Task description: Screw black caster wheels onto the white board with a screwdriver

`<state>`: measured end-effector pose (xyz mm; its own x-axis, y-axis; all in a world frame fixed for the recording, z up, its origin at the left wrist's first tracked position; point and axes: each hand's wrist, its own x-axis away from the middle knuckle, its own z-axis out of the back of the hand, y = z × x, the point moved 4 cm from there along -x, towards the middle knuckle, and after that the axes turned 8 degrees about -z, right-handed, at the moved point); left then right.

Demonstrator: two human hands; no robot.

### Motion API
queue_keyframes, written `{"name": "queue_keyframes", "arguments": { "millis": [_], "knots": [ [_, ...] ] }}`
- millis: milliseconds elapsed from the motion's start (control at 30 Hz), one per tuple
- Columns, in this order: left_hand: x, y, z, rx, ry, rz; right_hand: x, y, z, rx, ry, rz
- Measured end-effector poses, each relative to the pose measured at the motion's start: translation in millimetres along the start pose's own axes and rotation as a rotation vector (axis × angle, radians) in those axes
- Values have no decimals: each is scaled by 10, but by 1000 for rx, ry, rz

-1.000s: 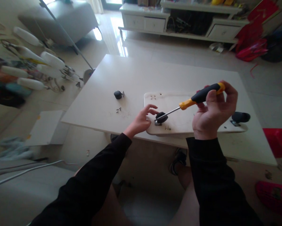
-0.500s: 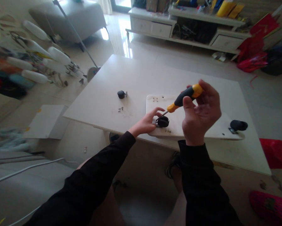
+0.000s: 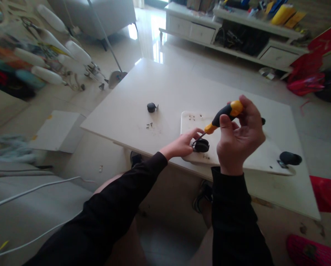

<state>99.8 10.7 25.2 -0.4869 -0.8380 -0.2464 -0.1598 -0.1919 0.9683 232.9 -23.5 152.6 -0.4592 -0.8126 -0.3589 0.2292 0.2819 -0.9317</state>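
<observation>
My right hand (image 3: 241,138) is wrapped around the yellow-and-black handle of a screwdriver (image 3: 222,115). Its shaft slants down to the metal plate of a black caster wheel (image 3: 202,145), at the near left corner of a white board (image 3: 191,125). My left hand (image 3: 183,145) grips the plate side of that caster, thumb and fingers close around the screwdriver tip; any screw there is hidden. Several small screws (image 3: 206,156) lie on the board just in front of the caster. Another caster (image 3: 290,158) sits at the board's right end, and one more (image 3: 263,121) is partly behind my right hand.
The board rests on a white table (image 3: 165,88). A loose caster (image 3: 151,107) and several screws (image 3: 149,125) lie on the table's left part. A white box (image 3: 57,131) stands on the floor at left, a red stool (image 3: 327,194) at right. A low cabinet (image 3: 191,31) is beyond.
The camera view has shifted, so everything appears a little further right. Both hands keep their places at the caster, the screwdriver tip still at its plate.
</observation>
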Motion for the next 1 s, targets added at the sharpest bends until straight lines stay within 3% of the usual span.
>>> {"name": "queue_keyframes", "arguments": {
  "millis": [200, 467, 767, 1000],
  "knots": [
    [-52, 58, -20, -44, -10, 22, -31, 40, -10, 38, 70, 39],
    [-6, 247, 5, -311, -208, 152, -50, 76, 3, 281, 59, 256],
    [17, 485, 163, -692, -126, 241, 38, -51, -140, 453, -16, 320],
    [165, 546, 288, -780, -139, 291, -96, 24, -123, 418, 75, 261]
  ]
}}
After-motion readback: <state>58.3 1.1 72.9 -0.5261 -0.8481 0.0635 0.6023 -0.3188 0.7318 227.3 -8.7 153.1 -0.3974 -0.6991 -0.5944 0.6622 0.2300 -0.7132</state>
